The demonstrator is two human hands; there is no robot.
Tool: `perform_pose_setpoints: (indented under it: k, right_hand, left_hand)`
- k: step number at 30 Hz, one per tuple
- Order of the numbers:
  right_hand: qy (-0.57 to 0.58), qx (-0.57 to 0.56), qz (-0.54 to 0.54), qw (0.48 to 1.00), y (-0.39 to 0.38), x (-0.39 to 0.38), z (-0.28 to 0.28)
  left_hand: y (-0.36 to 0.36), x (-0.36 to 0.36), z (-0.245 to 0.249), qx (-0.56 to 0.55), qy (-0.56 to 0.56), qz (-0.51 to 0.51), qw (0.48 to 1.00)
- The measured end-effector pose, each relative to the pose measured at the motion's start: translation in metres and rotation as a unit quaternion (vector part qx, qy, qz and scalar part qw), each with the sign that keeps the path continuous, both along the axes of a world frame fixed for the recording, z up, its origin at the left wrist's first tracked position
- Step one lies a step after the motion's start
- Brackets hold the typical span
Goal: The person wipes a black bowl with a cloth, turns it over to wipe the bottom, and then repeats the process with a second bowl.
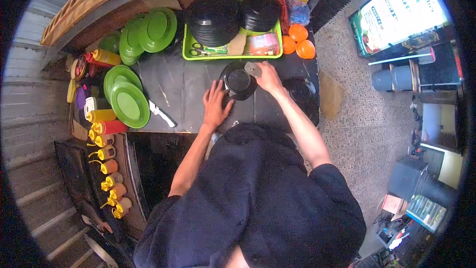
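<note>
Black round plate with a raised ring (238, 80) lies on the dark marble-like counter (171, 82), near the centre of the frame, a little above the middle; its surface looks shiny. At the far left of the counter, squeeze bottles with yellow caps (110, 153) stand in a column down to the lower left of the frame; just to the right of the upper bottles, round green plates (130, 104) overlap one another, and more green plates lie above them. A knife with a white handle (162, 114) lies just beside the lowest green plate. The left hand (216, 105) has its fingers spread, with fingertips at the left edge of the black plate; above the two hands, a bright green rectangular tray (198, 57) bears tall stacks of black plates (212, 19), scissors and small packets. The right hand (268, 78) is closed, pinching a small grey piece (253, 69) over the upper right edge of the black plate; its material I cannot tell. Farther right, another dark round plate (299, 90) rests on the counter; above it, three orange round bowls (298, 32) sit beside the tray.
</note>
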State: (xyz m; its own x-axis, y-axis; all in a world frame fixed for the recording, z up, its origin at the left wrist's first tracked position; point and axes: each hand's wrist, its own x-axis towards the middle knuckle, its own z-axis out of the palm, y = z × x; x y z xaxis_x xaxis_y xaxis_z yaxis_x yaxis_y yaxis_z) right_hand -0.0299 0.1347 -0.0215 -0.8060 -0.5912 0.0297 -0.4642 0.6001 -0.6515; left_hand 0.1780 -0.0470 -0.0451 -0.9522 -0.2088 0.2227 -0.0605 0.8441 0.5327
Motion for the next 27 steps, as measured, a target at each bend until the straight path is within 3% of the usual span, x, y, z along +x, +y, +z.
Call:
perform_pose_setpoints:
  k: [5,9,15,17,19,20,23,27]
  right_hand:
    - [-0.014,0.053,-0.014,0.998,-0.001,0.022,-0.008]
    - [0.046,0.078,-0.001,0.996,0.007,0.07,-0.002]
    - [0.116,0.044,0.155,0.98,0.007,0.103,-0.015]
    - [0.099,0.028,0.153,0.983,0.004,0.094,-0.008]
    - [-0.026,0.034,0.167,0.985,0.004,0.073,0.007]
    - [-0.091,0.008,0.123,0.988,0.002,0.06,0.013]
    - [0.032,-0.026,0.057,0.998,-0.007,0.029,0.027]
    - [0.069,0.028,0.097,0.992,-0.029,0.014,0.019]
  left_hand:
    - [0.001,-0.005,-0.014,0.063,0.022,0.039,0.997]
    - [0.0,-0.006,-0.017,0.069,0.015,0.055,0.996]
    - [-0.003,-0.006,-0.019,0.078,0.019,0.051,0.995]
    - [-0.003,-0.005,-0.021,0.074,0.016,0.043,0.996]
    - [-0.005,-0.004,-0.015,0.068,0.016,0.039,0.997]
    - [-0.004,-0.004,-0.008,0.075,0.014,0.034,0.996]
    - [-0.001,-0.007,-0.012,0.085,0.011,0.041,0.996]
    - [0.01,-0.014,-0.004,0.082,-0.011,0.099,0.992]
